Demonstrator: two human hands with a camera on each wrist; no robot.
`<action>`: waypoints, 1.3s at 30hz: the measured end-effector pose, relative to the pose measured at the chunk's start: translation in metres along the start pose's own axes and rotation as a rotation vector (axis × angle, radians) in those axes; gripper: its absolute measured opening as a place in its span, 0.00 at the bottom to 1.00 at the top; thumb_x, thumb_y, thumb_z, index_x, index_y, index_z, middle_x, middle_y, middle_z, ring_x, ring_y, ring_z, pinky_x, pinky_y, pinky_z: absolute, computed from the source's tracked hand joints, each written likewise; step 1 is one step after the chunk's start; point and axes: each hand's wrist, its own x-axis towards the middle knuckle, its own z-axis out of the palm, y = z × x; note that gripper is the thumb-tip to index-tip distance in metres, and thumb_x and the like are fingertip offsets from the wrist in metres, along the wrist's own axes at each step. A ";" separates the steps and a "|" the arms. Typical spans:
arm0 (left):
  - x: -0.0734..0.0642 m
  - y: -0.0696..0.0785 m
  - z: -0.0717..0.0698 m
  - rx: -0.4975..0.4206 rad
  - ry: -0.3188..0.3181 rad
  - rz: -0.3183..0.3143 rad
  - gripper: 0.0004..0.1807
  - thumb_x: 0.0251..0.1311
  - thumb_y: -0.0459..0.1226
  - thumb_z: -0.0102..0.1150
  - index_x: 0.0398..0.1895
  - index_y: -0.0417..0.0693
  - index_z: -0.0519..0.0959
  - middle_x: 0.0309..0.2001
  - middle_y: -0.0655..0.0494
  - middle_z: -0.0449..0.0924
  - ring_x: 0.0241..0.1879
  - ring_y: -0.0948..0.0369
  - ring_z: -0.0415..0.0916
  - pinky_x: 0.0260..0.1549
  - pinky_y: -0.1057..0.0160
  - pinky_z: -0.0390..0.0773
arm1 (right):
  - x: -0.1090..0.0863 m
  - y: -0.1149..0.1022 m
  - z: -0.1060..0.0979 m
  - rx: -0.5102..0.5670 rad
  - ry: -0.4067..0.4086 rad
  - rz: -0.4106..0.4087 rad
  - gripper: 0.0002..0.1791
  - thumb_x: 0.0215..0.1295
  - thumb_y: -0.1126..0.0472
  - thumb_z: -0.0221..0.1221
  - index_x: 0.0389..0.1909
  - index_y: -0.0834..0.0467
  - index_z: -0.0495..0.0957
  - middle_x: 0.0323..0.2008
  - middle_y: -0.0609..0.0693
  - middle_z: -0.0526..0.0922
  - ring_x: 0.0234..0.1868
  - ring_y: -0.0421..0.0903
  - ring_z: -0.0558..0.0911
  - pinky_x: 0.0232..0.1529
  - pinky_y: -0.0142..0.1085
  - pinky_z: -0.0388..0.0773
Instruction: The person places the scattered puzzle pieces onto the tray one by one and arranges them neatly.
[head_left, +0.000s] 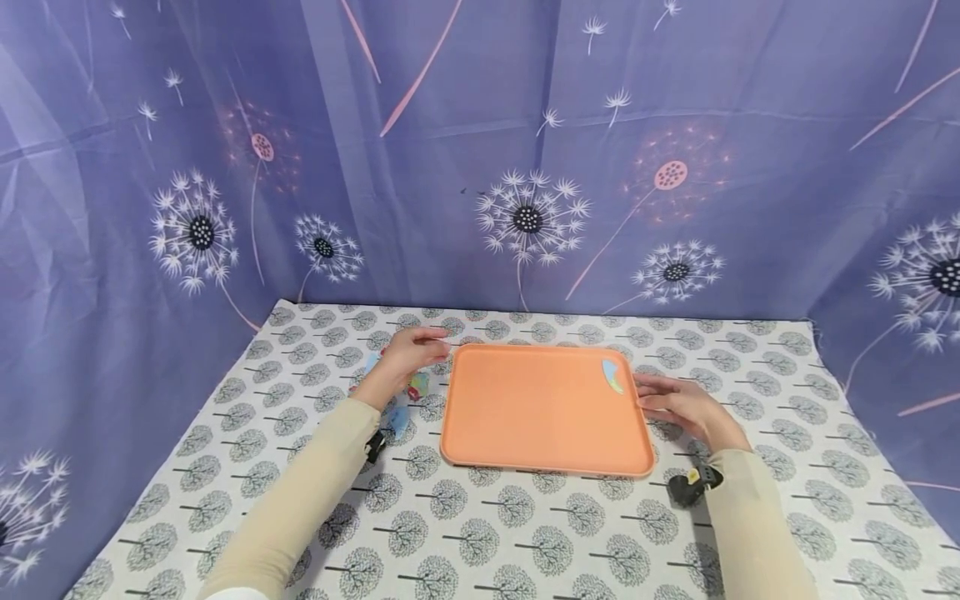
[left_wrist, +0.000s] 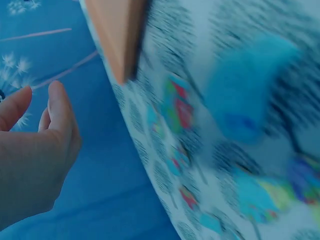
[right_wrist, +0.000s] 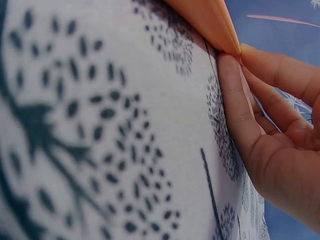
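Note:
An orange tray (head_left: 547, 408) with a low rim lies on the patterned cloth in the head view. One flat blue-and-green piece (head_left: 612, 376) rests in its upper right corner. My right hand (head_left: 686, 407) holds the tray's right edge; in the right wrist view the thumb and fingers pinch the orange rim (right_wrist: 217, 25). My left hand (head_left: 408, 354) hovers just off the tray's upper left corner, fingers loosely bent with nothing between them. In the left wrist view a gap shows between that hand (left_wrist: 40, 155) and the tray corner (left_wrist: 117, 40).
Several small colourful flat pieces, one of them blue (left_wrist: 247, 85), lie on the cloth left of the tray, partly hidden under my left forearm in the head view. A purple dandelion-print curtain (head_left: 450, 167) stands behind and at both sides of the tree-print tablecloth (head_left: 480, 542).

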 end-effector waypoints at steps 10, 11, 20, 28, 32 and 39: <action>-0.002 -0.024 -0.034 0.084 -0.007 -0.043 0.24 0.63 0.27 0.57 0.62 0.29 0.68 0.50 0.38 0.75 0.54 0.42 0.75 0.57 0.54 0.77 | 0.001 0.002 0.000 -0.013 -0.005 -0.005 0.37 0.65 0.71 0.57 0.72 0.69 0.52 0.51 0.51 0.78 0.43 0.38 0.83 0.54 0.36 0.80; -0.003 -0.026 -0.036 0.102 -0.009 -0.051 0.24 0.63 0.27 0.57 0.62 0.29 0.68 0.49 0.38 0.75 0.53 0.43 0.75 0.56 0.55 0.78 | 0.001 0.002 0.000 -0.013 0.000 0.000 0.37 0.65 0.71 0.57 0.72 0.68 0.53 0.51 0.51 0.78 0.42 0.38 0.83 0.53 0.36 0.80; -0.008 -0.034 -0.052 0.257 -0.034 -0.076 0.24 0.63 0.30 0.57 0.63 0.34 0.69 0.53 0.39 0.75 0.50 0.49 0.77 0.54 0.56 0.79 | 0.002 0.003 -0.001 -0.013 -0.009 -0.011 0.38 0.64 0.71 0.58 0.72 0.68 0.52 0.50 0.50 0.78 0.43 0.38 0.83 0.54 0.36 0.80; -0.008 -0.040 -0.055 0.392 -0.055 -0.104 0.22 0.61 0.31 0.58 0.59 0.38 0.74 0.42 0.48 0.75 0.42 0.55 0.76 0.44 0.58 0.80 | 0.001 0.001 0.000 -0.022 0.005 0.000 0.37 0.65 0.70 0.58 0.72 0.68 0.52 0.53 0.53 0.76 0.43 0.38 0.83 0.54 0.36 0.80; -0.010 -0.043 -0.053 0.434 -0.053 -0.089 0.22 0.58 0.29 0.61 0.58 0.39 0.75 0.40 0.50 0.75 0.41 0.56 0.74 0.43 0.59 0.80 | 0.001 0.001 -0.001 -0.014 0.002 0.001 0.38 0.65 0.71 0.58 0.72 0.68 0.52 0.50 0.49 0.78 0.43 0.38 0.83 0.54 0.36 0.80; -0.015 -0.043 -0.052 0.489 -0.089 -0.074 0.28 0.54 0.29 0.66 0.61 0.40 0.74 0.35 0.53 0.74 0.35 0.59 0.70 0.38 0.62 0.76 | 0.001 0.002 -0.002 -0.006 -0.008 -0.008 0.38 0.64 0.71 0.58 0.71 0.69 0.51 0.47 0.46 0.80 0.43 0.38 0.83 0.53 0.36 0.80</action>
